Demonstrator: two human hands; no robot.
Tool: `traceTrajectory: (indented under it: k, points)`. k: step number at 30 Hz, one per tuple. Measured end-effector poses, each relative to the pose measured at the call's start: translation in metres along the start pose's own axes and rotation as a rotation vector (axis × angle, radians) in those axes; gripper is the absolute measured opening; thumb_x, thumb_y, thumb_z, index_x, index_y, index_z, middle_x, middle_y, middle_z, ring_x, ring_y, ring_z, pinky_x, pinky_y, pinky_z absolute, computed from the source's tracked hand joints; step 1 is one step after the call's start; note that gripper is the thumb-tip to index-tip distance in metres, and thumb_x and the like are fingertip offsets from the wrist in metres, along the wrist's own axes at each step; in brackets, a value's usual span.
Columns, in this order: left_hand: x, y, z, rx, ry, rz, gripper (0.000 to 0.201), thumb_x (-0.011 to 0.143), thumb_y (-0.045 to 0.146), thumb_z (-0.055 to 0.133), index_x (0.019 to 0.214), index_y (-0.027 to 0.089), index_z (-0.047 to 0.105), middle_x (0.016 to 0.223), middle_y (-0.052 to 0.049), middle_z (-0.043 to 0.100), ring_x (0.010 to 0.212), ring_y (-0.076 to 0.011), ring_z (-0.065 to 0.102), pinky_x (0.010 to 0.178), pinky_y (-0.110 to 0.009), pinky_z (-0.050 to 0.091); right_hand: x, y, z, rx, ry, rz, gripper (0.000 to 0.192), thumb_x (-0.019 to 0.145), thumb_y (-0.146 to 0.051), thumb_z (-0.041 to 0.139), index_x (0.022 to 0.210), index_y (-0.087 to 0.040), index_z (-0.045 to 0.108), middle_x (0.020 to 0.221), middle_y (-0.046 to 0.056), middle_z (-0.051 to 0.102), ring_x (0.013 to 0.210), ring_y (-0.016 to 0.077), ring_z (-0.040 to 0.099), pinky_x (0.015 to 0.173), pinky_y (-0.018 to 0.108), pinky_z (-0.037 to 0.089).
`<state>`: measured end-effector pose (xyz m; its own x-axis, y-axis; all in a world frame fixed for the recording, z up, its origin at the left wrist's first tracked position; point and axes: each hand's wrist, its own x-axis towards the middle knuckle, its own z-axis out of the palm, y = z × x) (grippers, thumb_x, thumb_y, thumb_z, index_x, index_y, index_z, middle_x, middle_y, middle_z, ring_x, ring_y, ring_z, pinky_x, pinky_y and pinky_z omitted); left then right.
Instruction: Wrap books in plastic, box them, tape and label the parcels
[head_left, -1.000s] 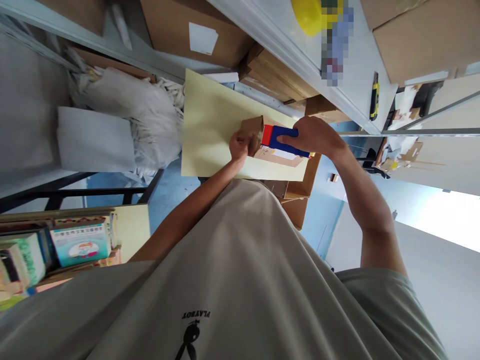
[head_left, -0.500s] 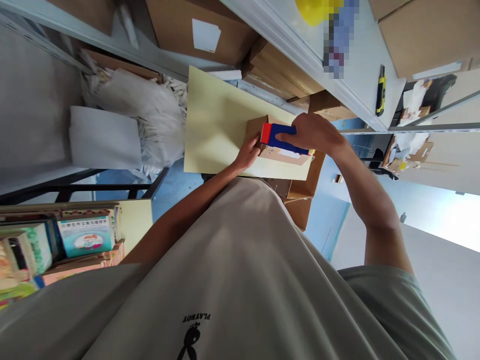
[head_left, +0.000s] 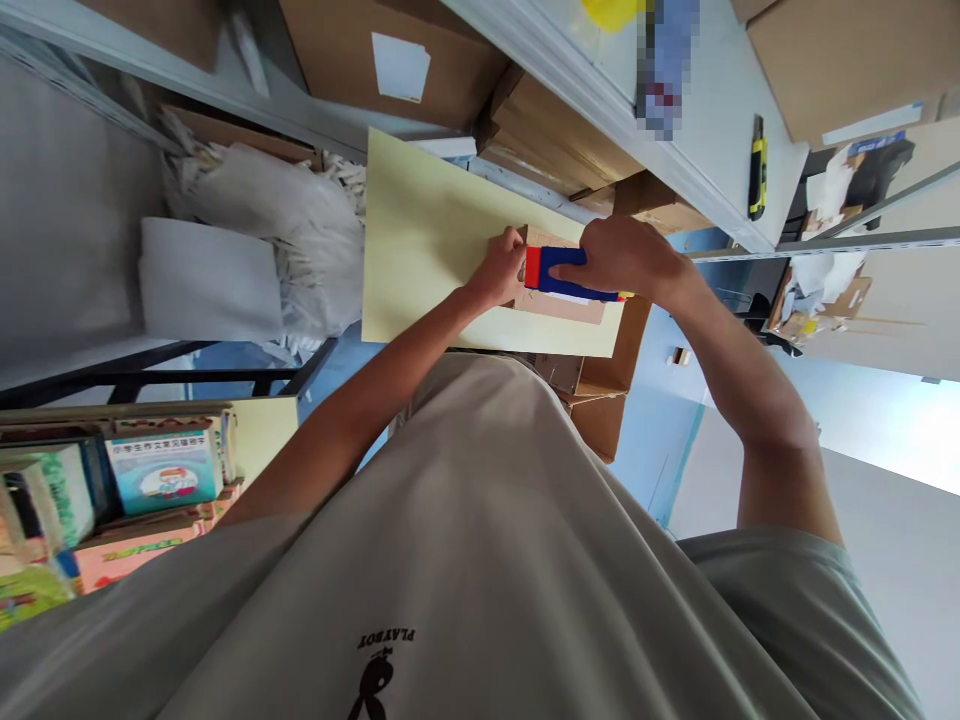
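A small cardboard box [head_left: 559,308] lies on a pale yellow board [head_left: 420,230] in front of my body. My right hand [head_left: 619,262] grips a blue tool with a red end, which looks like a tape dispenser [head_left: 559,270], held lengthwise over the box. Its red end points left, close to my left fingers. My left hand [head_left: 501,268] is at the left end of the box, with its fingers bent over that end. The tool and my hands hide much of the box top, and a white label shows partly beneath the tool.
A white shelf [head_left: 720,150] above holds a yellow-and-black utility knife [head_left: 758,170]. Larger cardboard boxes [head_left: 555,130] stand behind the board. White packing material [head_left: 277,210] and a white foam roll [head_left: 210,280] are at left. Books [head_left: 165,470] fill a rack at lower left.
My left hand has moved up and over the left end of the box, its fingers now higher. The tool in my right hand has stayed nearly in place. The view has shifted slightly.
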<state>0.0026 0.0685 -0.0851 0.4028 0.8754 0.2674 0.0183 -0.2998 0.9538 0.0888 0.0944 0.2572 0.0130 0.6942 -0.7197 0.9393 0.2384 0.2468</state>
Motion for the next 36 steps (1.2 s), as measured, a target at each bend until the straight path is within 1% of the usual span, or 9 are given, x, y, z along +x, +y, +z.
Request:
traceTrajectory:
  k: [3,6,10,14,21,27,32,34,36]
  points:
    - [-0.004,0.000,-0.010,0.123,-0.129,-0.029,0.033,0.099,0.040,0.099,0.113,0.022,0.075,0.135,-0.018,0.071,0.123,-0.0299,0.068,0.112,-0.049,0.062,0.004,0.012,0.002,0.005,-0.010,0.016,0.079,0.107,-0.088,0.065,0.121,-0.013,0.087,0.107,0.023,0.085,0.112,0.0482,0.080,0.095,0.054,0.062]
    - [-0.008,0.007,-0.020,0.152,-0.168,-0.072,0.043,0.095,0.035,0.103,0.125,0.021,0.076,0.142,-0.017,0.068,0.131,-0.0309,0.070,0.119,-0.048,0.062,0.009,0.031,0.007,0.031,-0.016,-0.008,0.085,0.106,-0.094,0.062,0.121,-0.014,0.087,0.106,0.022,0.086,0.111,0.0469,0.081,0.094,0.053,0.062]
    - [-0.011,0.020,-0.024,0.092,-0.114,-0.172,0.052,0.092,0.046,0.107,0.127,0.024,0.076,0.152,-0.017,0.066,0.134,-0.0341,0.075,0.122,-0.051,0.063,0.018,0.064,0.025,0.081,-0.047,-0.032,0.089,0.105,-0.098,0.064,0.118,-0.013,0.088,0.098,0.019,0.085,0.105,0.0421,0.082,0.092,0.049,0.061]
    - [-0.012,0.032,-0.028,0.033,-0.037,-0.237,0.054,0.091,0.055,0.107,0.125,0.026,0.076,0.160,-0.015,0.066,0.128,-0.0341,0.080,0.121,-0.053,0.067,0.040,0.096,0.057,0.154,-0.097,0.001,0.089,0.102,-0.098,0.070,0.114,-0.012,0.089,0.097,0.018,0.085,0.102,0.0389,0.082,0.092,0.047,0.059]
    - [-0.022,0.043,-0.026,0.123,-0.004,-0.342,0.056,0.092,0.059,0.106,0.127,0.026,0.078,0.146,-0.014,0.075,0.128,-0.0367,0.082,0.116,-0.053,0.069,0.094,0.120,0.116,0.287,-0.105,-0.095,0.088,0.096,-0.094,0.082,0.121,-0.010,0.088,0.105,0.020,0.086,0.108,0.0392,0.081,0.093,0.046,0.060]
    - [-0.034,0.042,0.002,0.255,0.337,-0.563,0.044,0.108,0.066,0.086,0.121,0.026,0.076,0.112,-0.008,0.083,0.100,-0.0240,0.083,0.101,-0.041,0.069,0.108,0.116,0.152,0.464,-0.023,-0.187,0.085,0.093,-0.086,0.092,0.139,-0.015,0.084,0.121,0.022,0.085,0.130,0.0484,0.078,0.104,0.053,0.063]
    - [-0.036,0.049,0.004,0.309,0.428,-0.651,0.050,0.102,0.075,0.087,0.109,0.026,0.076,0.105,-0.008,0.088,0.101,-0.0251,0.085,0.099,-0.039,0.070,0.106,0.116,0.169,0.550,0.026,-0.280,0.087,0.099,-0.089,0.083,0.146,-0.016,0.080,0.126,0.024,0.084,0.137,0.0522,0.074,0.109,0.058,0.062]
    - [-0.035,0.054,0.001,0.350,0.449,-0.655,0.050,0.101,0.075,0.088,0.106,0.027,0.076,0.103,-0.008,0.088,0.100,-0.0257,0.085,0.096,-0.039,0.070,0.101,0.132,0.173,0.544,0.009,-0.291,0.085,0.099,-0.089,0.082,0.143,-0.016,0.082,0.121,0.024,0.085,0.131,0.0509,0.076,0.106,0.057,0.063]
    - [-0.033,0.060,0.000,0.378,0.464,-0.659,0.047,0.101,0.073,0.088,0.104,0.027,0.076,0.101,-0.008,0.088,0.100,-0.0260,0.085,0.094,-0.038,0.070,0.091,0.165,0.179,0.528,-0.038,-0.282,0.080,0.100,-0.088,0.083,0.136,-0.017,0.083,0.111,0.021,0.086,0.121,0.0470,0.079,0.100,0.054,0.063]
